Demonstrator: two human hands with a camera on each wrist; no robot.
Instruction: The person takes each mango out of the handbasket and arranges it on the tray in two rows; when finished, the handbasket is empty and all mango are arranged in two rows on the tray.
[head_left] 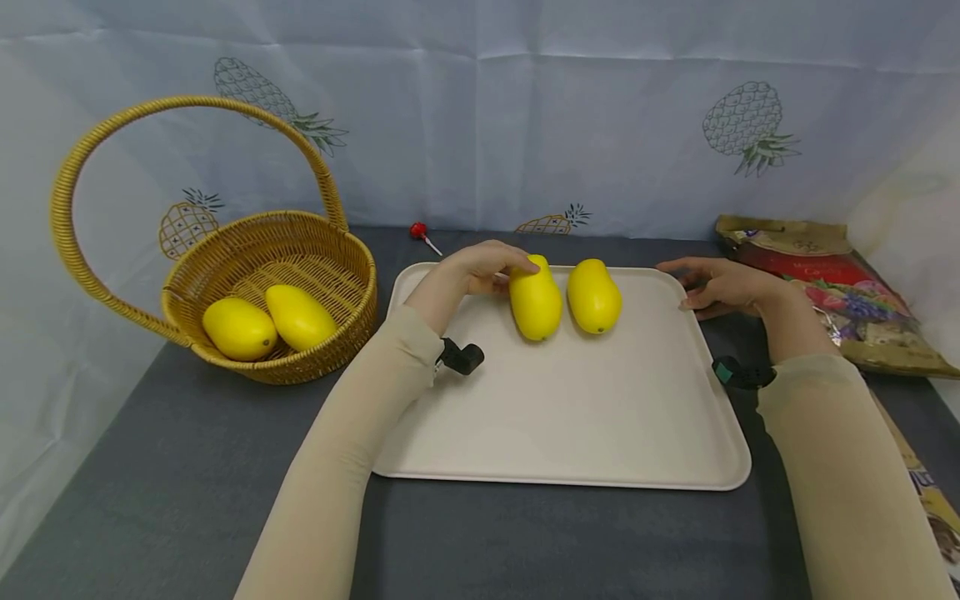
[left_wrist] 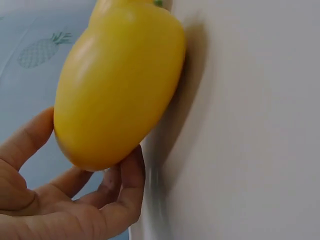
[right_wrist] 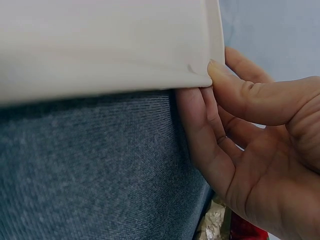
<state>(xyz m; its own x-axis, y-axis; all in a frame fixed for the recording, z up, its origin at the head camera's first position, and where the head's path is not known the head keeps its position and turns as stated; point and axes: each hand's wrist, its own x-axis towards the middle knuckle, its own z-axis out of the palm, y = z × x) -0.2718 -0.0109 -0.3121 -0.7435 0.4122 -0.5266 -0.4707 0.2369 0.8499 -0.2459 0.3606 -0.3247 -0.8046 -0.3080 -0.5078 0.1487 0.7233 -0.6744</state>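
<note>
Two yellow mangoes lie near the far edge of a cream rectangular tray (head_left: pixel 585 417). My left hand (head_left: pixel 491 265) grips the left mango (head_left: pixel 537 304) at its far end. In the left wrist view, thumb and fingers of the left hand (left_wrist: pixel 65 190) curve round the end of that mango (left_wrist: pixel 120 90). The right mango (head_left: pixel 595 296) rests close beside it. At the tray's far right corner is my right hand (head_left: pixel 727 285). In the right wrist view, thumb and fingers of the right hand (right_wrist: pixel 250 120) pinch the corner of the tray (right_wrist: pixel 115 55).
A wicker basket (head_left: pixel 367 292) with a tall handle stands at left, two mangoes (head_left: pixel 300 318) inside. A red lollipop (head_left: pixel 418 230) lies behind the tray. Shiny food bags (head_left: pixel 862 308) lie on the right of the dark tabletop (head_left: pixel 225 483). A pineapple-print cloth (head_left: pixel 510 125) hangs behind.
</note>
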